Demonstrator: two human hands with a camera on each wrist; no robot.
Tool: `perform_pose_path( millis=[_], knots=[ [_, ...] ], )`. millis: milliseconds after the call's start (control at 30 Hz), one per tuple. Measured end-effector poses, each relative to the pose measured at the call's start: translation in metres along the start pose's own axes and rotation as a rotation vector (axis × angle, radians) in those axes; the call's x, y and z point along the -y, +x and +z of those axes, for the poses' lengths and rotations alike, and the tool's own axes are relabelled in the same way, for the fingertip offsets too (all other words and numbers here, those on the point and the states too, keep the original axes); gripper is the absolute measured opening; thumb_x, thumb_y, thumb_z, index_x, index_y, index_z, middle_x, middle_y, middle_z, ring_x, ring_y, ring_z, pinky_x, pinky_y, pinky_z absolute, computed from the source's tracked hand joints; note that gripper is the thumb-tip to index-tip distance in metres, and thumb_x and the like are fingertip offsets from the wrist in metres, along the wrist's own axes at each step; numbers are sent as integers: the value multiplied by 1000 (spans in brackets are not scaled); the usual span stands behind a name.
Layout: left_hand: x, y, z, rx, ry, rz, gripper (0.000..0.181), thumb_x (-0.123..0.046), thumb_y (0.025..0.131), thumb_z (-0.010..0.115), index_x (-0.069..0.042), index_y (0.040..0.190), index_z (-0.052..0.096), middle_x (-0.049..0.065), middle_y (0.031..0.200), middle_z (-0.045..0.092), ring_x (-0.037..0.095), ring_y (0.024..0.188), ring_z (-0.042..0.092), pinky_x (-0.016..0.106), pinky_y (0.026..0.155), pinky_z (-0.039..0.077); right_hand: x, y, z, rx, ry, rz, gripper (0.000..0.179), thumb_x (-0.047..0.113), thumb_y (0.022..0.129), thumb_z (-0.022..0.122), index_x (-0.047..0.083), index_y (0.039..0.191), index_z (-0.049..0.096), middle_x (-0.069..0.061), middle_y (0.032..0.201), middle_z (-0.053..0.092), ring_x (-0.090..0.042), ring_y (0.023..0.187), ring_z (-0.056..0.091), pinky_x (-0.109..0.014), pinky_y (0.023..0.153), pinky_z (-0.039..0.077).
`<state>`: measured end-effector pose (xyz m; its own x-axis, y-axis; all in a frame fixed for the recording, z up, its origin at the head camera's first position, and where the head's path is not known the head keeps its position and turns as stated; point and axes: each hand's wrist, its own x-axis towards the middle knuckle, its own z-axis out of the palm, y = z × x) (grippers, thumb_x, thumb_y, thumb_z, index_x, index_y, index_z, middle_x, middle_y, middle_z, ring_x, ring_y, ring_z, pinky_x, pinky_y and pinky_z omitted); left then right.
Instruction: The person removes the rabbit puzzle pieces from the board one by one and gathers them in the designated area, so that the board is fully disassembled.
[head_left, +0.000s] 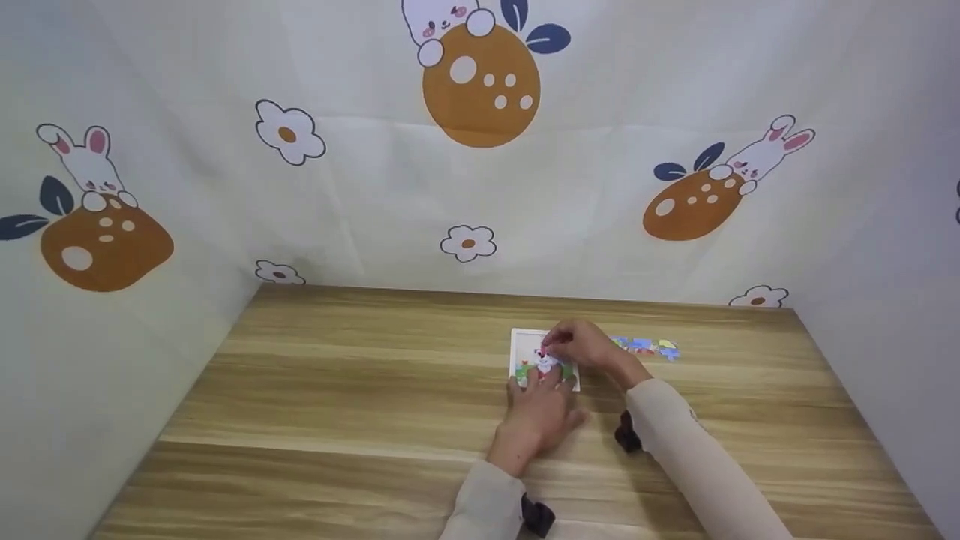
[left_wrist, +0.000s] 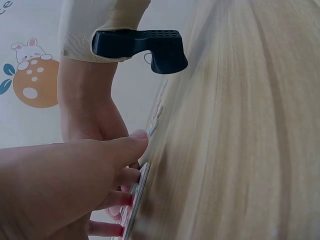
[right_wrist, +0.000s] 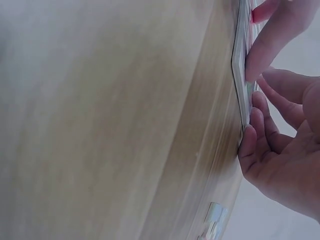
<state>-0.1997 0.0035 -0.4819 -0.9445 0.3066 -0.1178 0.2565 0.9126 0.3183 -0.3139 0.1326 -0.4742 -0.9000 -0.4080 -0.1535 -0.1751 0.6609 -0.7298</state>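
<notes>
A small jigsaw puzzle in a white-edged tray [head_left: 513,352] lies on the table, with a white animal figure and green ground partly assembled. My left hand [head_left: 540,416] rests its spread fingers on the puzzle's lower part; the left wrist view shows the fingertips touching the surface beside the tray's edge [left_wrist: 141,192]. Over the upper right of the tray, my right hand [head_left: 589,346] pinches a small reddish puzzle piece [head_left: 546,350] between thumb and forefinger. The fingers mostly cover that piece, and in the right wrist view it cannot be made out.
Several loose puzzle pieces [head_left: 667,347], mostly blue with some yellow and red, lie right of the tray, partly behind the right wrist. A wood-grain table [head_left: 337,390] extends around, bounded by a printed cloth [head_left: 360,195] at the back and sides. Both forearms wear dark wrist devices.
</notes>
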Motion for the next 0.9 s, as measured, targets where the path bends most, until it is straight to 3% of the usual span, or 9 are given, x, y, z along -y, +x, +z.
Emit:
perform_pose_path(
  millis=[333,567,700,900],
  knots=[
    [-1,0,2,-24,37,16,56,-51,98,55,-20,145,53,2,156,45,34,143,37,66,111,32,-3,0,3,-8,24,-10,12,11,95,67,8,103,75,-6,99,71,-16,91,61,-27,82,48],
    [0,2,1,-17,56,21,57,-52,98,53,-20,145,53,1,157,44,33,143,38,65,111,32,-1,0,2,-33,50,52,10,18,95,69,13,102,73,-4,101,69,-18,95,61,-31,87,48],
    [0,2,1,-6,52,20,57,-52,99,52,-20,146,52,2,158,43,33,145,36,66,113,31,-1,0,1,-42,62,40,9,15,94,69,12,102,71,-5,102,69,-18,97,63,-34,91,50],
    [0,0,-2,5,21,15,59,-52,99,53,-20,149,49,3,161,38,34,149,32,68,115,28,1,-2,-1,-62,94,5,7,12,94,69,9,100,70,-6,99,70,-16,94,64,-29,85,51]
  ],
)
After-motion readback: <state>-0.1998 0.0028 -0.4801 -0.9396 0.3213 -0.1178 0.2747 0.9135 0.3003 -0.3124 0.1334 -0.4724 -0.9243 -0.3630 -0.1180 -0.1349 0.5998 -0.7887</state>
